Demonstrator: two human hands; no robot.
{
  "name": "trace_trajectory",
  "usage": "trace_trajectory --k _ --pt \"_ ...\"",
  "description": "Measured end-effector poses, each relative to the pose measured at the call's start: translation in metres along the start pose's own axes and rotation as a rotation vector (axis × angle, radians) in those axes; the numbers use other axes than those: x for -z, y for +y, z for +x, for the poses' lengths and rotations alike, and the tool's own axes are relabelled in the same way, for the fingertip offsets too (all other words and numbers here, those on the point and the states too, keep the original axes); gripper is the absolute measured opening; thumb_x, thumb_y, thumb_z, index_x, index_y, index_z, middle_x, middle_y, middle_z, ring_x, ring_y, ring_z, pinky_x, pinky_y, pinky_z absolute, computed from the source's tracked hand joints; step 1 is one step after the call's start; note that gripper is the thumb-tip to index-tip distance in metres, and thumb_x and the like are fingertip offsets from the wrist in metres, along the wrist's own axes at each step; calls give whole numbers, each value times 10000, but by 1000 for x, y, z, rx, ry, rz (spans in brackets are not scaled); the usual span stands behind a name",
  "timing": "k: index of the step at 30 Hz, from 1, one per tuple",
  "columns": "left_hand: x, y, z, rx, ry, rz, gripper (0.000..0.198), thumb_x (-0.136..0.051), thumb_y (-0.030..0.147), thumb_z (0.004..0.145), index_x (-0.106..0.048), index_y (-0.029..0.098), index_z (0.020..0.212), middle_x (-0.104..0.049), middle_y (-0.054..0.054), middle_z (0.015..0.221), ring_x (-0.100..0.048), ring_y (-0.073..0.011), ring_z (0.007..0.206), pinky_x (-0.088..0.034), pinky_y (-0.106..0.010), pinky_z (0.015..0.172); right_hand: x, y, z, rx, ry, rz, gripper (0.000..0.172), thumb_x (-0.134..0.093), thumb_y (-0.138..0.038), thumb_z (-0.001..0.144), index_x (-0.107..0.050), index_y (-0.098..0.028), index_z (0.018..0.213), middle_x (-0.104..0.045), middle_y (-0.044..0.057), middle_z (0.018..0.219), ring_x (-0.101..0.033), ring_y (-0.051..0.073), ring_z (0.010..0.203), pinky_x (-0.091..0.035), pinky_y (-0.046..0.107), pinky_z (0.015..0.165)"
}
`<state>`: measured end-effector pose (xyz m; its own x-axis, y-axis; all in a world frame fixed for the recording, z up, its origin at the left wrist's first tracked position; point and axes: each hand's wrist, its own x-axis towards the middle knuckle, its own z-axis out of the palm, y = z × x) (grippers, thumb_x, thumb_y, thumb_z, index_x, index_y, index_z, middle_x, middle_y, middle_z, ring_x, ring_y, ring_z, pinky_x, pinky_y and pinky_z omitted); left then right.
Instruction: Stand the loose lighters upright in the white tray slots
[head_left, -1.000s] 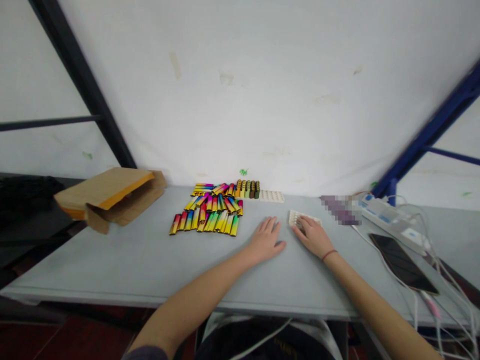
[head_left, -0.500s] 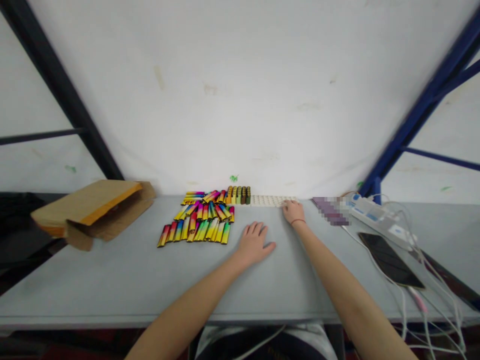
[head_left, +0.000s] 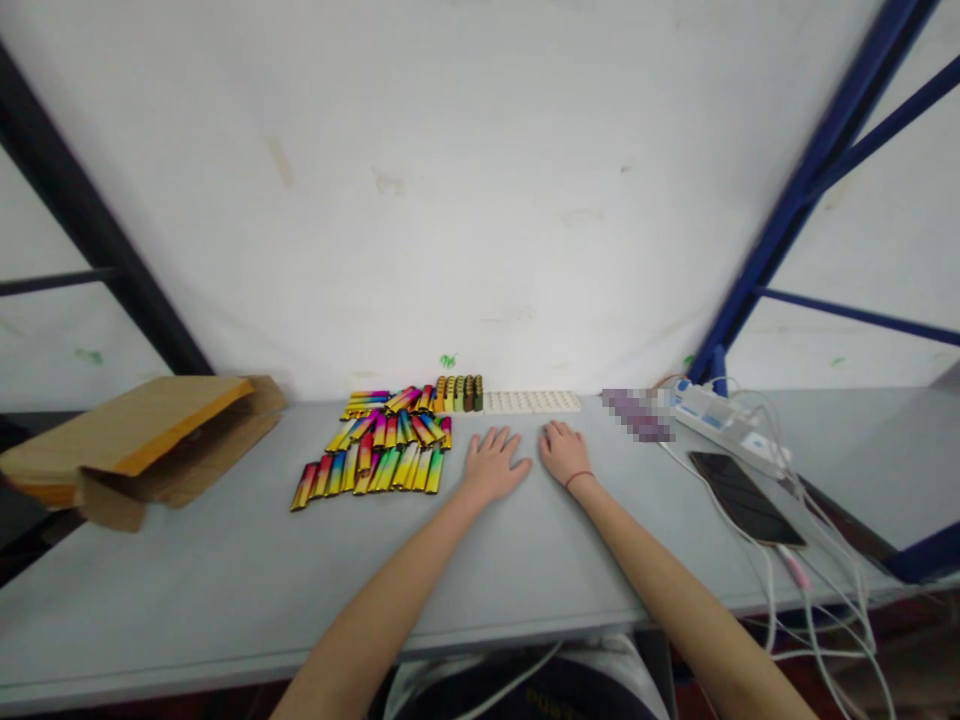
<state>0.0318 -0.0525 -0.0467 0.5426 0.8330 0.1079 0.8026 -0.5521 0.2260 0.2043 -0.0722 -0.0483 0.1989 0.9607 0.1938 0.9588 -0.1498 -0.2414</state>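
My left hand (head_left: pixel 494 466) lies flat on the grey table, fingers spread, holding nothing. To its right, my right hand (head_left: pixel 564 452) rests palm down with its fingers slightly bent and nothing visible in its grasp. Just beyond the hands, along the wall, is a white gridded rack (head_left: pixel 532 402). Several tubes with gold ends (head_left: pixel 459 393) stand upright in rows at the rack's left end. Left of my left hand, many shiny rainbow-and-gold tubes (head_left: pixel 386 468) lie in loose rows. What my right fingertips touch underneath is hidden.
An open brown cardboard package (head_left: pixel 142 430) sits at the left of the table (head_left: pixel 247 590). On the right are a black phone (head_left: pixel 746 498), a white power strip (head_left: pixel 739 430), a blurred purple item (head_left: pixel 637 412) and loose white cables (head_left: pixel 806 630). Metal frame posts flank the white wall.
My right hand has come off the white rack and back toward me, beside my left hand. My left hand stays flat on the table. The whole view has shifted slightly.
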Motion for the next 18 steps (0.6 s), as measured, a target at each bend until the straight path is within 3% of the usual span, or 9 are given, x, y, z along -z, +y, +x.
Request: trace_trajectory --k 8,18 --pt "4 -9 -3 -59 3 11 556 -396 495 1007 -503 257 1498 -409 -114 1629 -339 -305 1524 -247 -579 1227 5 3 0 3 -67 46 406 -414 -306 1025 -586 -198 1377 -489 134 1569 -396 260 1467 -290 474 1174" --pt "15 -8 -7 -45 -87 34 580 -362 480 1022 -464 231 1536 -340 -93 1666 -274 -293 1555 -199 -530 1259 5 11 5 50 -114 54 417 -430 -329 1035 -568 -190 1403 -460 149 1588 -391 253 1478 -299 473 1180"
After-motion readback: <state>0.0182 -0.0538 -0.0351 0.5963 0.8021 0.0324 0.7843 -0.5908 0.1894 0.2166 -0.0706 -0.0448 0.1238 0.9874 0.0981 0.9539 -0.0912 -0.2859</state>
